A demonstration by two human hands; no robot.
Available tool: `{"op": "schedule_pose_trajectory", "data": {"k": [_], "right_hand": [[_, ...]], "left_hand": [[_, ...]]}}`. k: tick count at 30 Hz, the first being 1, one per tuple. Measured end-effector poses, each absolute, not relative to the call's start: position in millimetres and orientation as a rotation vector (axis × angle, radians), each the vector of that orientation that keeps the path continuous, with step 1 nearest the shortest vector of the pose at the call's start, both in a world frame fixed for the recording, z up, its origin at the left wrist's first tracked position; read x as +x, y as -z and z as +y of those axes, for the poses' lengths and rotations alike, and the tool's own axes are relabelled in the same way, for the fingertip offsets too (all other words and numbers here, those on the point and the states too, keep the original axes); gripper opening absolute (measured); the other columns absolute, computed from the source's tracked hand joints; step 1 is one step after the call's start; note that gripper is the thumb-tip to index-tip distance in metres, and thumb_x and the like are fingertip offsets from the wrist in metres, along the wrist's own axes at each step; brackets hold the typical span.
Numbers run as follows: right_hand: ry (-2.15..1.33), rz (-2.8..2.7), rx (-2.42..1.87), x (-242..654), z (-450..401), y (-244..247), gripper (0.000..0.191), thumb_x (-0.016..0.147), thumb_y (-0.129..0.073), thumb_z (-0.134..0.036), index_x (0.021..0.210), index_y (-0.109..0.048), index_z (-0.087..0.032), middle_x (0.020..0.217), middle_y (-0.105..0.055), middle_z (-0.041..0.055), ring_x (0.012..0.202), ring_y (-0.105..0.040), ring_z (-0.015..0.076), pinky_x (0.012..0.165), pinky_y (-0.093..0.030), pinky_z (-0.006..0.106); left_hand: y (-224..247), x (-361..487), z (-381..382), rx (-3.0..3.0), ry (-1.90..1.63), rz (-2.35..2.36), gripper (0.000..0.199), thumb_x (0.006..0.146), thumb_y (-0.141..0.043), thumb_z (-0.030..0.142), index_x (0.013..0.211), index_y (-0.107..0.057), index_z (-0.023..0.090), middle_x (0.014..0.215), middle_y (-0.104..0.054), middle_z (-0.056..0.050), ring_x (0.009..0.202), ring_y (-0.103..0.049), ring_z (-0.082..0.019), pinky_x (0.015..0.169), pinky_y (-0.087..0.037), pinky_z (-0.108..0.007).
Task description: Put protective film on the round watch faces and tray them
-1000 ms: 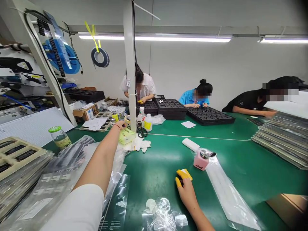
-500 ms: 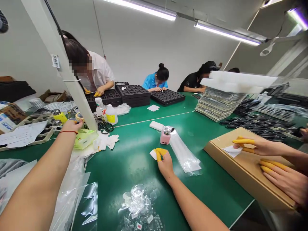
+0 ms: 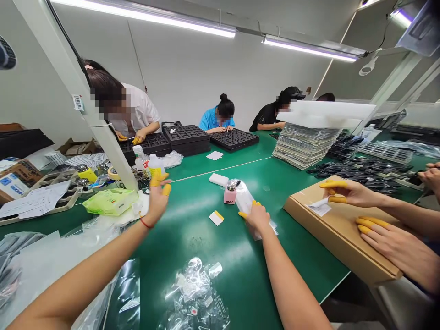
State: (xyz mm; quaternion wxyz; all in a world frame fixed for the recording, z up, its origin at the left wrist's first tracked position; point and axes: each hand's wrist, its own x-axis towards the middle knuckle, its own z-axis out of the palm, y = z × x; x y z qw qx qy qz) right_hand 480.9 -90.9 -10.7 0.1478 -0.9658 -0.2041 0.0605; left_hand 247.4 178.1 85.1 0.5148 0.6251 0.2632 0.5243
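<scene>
My left hand [image 3: 158, 199], with yellow finger covers and a red string at the wrist, is raised above the table beside the white tissue pile [image 3: 141, 205]; its fingers are apart and hold nothing. My right hand [image 3: 257, 215] lies over the clear plastic bags [image 3: 244, 195], its fingers spread on them. Left of that hand stands a pink bottle [image 3: 230, 191] with a metal top. A small white card [image 3: 217, 217] with a yellow edge lies on the green table between my hands.
Clear plastic scraps [image 3: 194, 293] lie near the front edge. A cardboard box [image 3: 309, 220] under another person's hands is at the right. A slanted white post [image 3: 113, 153], bottles and a green tissue pack [image 3: 110, 201] stand left. Black trays [image 3: 187, 137] are farther back.
My left hand has come back from the bottles at the left and opened. My right hand has let go of the white card and moved right onto the plastic bags.
</scene>
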Motion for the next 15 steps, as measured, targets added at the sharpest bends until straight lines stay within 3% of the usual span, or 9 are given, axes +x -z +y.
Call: {"op": "schedule_pose_trajectory", "data": {"k": [3, 6, 8, 11, 15], "right_hand": [[-0.192, -0.517, -2.830, 485, -99, 0, 0.063, 0.084, -0.062, -0.051, 0.130, -0.050, -0.010, 0.129, -0.053, 0.0198, 0.122, -0.048, 0.0325, 0.097, -0.041, 0.047], [-0.208, -0.410, -2.877, 492, -106, -8, 0.047, 0.089, -0.059, -0.043, 0.125, -0.054, -0.014, 0.131, -0.053, 0.0131, 0.120, -0.051, 0.0282, 0.098, -0.043, 0.049], [-0.242, -0.370, -2.885, 496, -106, -9, 0.038, 0.090, -0.059, -0.039, 0.121, -0.057, -0.015, 0.128, -0.055, 0.0106, 0.117, -0.053, 0.0263, 0.098, -0.044, 0.049], [-0.307, -0.353, -2.846, 502, -105, -9, 0.034, 0.092, -0.058, -0.038, 0.118, -0.058, -0.015, 0.124, -0.058, 0.0095, 0.113, -0.056, 0.0245, 0.097, -0.045, 0.049], [-0.411, -0.369, -2.711, 512, -109, -8, 0.034, 0.092, -0.058, -0.038, 0.118, -0.058, -0.015, 0.120, -0.060, 0.0089, 0.108, -0.059, 0.0230, 0.093, -0.049, 0.047]], "left_hand": [[-46, 301, 117, 1.689, -0.807, 0.417, 0.070, 0.065, -0.079, 0.006, 0.129, -0.055, 0.020, 0.128, -0.060, -0.016, 0.111, -0.062, -0.031, 0.089, -0.054, -0.043], [-21, 359, 78, 1.768, -0.619, 0.344, 0.096, 0.057, -0.085, 0.011, 0.142, -0.041, 0.015, 0.146, -0.042, -0.022, 0.134, -0.041, -0.038, 0.109, -0.037, -0.051], [-12, 392, 66, 1.791, -0.582, 0.334, 0.089, 0.067, -0.082, 0.020, 0.143, -0.038, 0.015, 0.151, -0.034, -0.021, 0.138, -0.034, -0.037, 0.113, -0.029, -0.055], [-6, 420, 61, 1.788, -0.578, 0.350, 0.058, 0.085, -0.067, 0.029, 0.137, -0.045, 0.018, 0.146, -0.041, -0.015, 0.129, -0.045, -0.033, 0.106, -0.037, -0.058], [-3, 420, 70, 1.762, -0.653, 0.438, 0.042, 0.090, -0.062, 0.030, 0.128, -0.053, 0.017, 0.137, -0.050, -0.012, 0.123, -0.050, -0.030, 0.103, -0.041, -0.056]]}}
